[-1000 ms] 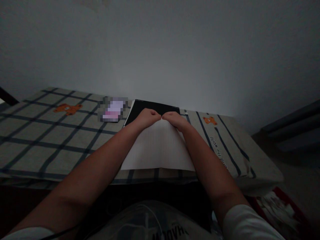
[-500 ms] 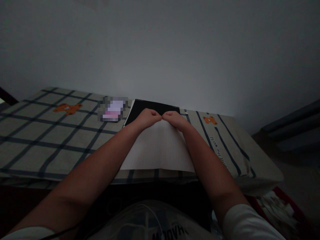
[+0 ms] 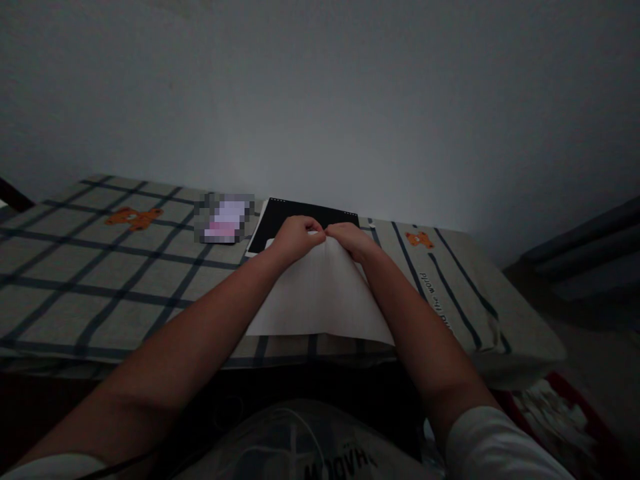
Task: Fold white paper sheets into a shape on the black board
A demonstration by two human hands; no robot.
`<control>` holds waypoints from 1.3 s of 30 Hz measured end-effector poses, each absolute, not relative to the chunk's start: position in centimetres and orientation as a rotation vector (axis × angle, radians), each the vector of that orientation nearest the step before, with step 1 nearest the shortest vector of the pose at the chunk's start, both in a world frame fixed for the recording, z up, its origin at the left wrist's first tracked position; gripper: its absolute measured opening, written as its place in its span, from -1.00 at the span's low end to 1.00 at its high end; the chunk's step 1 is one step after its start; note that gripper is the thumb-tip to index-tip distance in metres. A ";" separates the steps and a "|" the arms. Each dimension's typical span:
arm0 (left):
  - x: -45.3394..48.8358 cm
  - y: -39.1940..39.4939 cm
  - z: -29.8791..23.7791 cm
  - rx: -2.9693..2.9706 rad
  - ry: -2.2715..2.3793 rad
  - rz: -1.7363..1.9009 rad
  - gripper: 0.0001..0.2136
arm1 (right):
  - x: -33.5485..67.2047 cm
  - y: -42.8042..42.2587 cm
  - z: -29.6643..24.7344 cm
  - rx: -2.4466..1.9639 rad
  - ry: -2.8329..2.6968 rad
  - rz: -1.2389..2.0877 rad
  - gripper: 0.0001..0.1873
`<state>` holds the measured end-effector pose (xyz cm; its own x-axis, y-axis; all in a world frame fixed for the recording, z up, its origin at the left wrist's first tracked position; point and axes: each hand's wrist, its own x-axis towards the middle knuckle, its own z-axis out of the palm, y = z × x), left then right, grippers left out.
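Observation:
A white sheet of paper [image 3: 317, 293] lies on a checked cloth-covered table [image 3: 100, 280], its far end over a black board [image 3: 283, 217]. My left hand [image 3: 295, 237] and my right hand [image 3: 353, 239] meet at the paper's far edge, knuckles up and fingers curled. Both pinch that edge, which is lifted a little off the black board. My forearms run along the two sides of the sheet.
A blurred pink and white object [image 3: 225, 219] lies left of the black board. The cloth shows orange bear prints [image 3: 133, 215] and lettering at the right. A plain wall stands behind the table. A red and white bag [image 3: 560, 407] sits low right.
The paper's far edge has risen slightly between my fingers and the sheet has shifted a bit. Both hands stay at the same place.

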<state>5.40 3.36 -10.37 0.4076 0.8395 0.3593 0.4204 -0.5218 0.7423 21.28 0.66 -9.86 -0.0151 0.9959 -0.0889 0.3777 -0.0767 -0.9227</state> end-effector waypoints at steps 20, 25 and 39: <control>4.8 3.1 -9.4 1.849 1.171 0.778 -0.84 | 22.6 0.7 -10.1 -1.514 -1.553 1.156 -0.83; 4.9 2.8 -9.2 1.808 1.196 0.773 -0.85 | 22.4 0.7 -9.9 -1.523 -1.556 1.172 -0.84; 5.0 3.5 -9.9 1.744 1.178 0.755 -0.87 | 22.7 1.1 -10.4 -1.461 -1.492 1.248 -0.86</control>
<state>5.00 3.50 -9.85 0.3665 0.9303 0.0108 0.3990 -0.1677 0.9015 22.67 1.06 -10.40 -0.1246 0.9819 -0.1424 0.3138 -0.0972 -0.9445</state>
